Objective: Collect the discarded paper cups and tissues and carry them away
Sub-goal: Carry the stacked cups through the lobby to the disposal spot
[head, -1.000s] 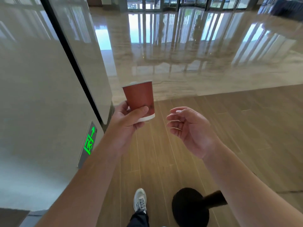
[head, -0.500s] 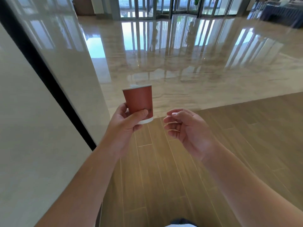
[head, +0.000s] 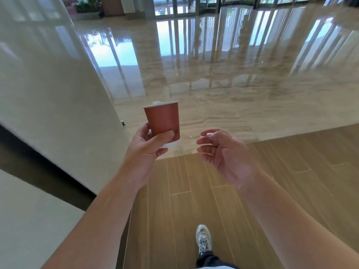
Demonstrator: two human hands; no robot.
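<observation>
My left hand (head: 147,147) grips a red-brown paper cup (head: 162,119) by its lower part and holds it upright in front of me at chest height. Something white, perhaps tissue, peeks over the cup's rim. My right hand (head: 223,154) hovers a little to the right of the cup, palm turned inward, fingers loosely curled and apart, with nothing in it. The two hands do not touch.
A pale wall (head: 48,90) with a dark vertical strip (head: 38,171) runs close along my left. Wooden flooring (head: 194,200) under my shoe (head: 203,239) meets glossy marble floor (head: 233,84) just ahead. Glass doors (head: 184,6) stand at the far end.
I have walked forward along the wall; the green exit sign and a black round base have left the view. Both hands keep their pose, the cup still in my left hand.
</observation>
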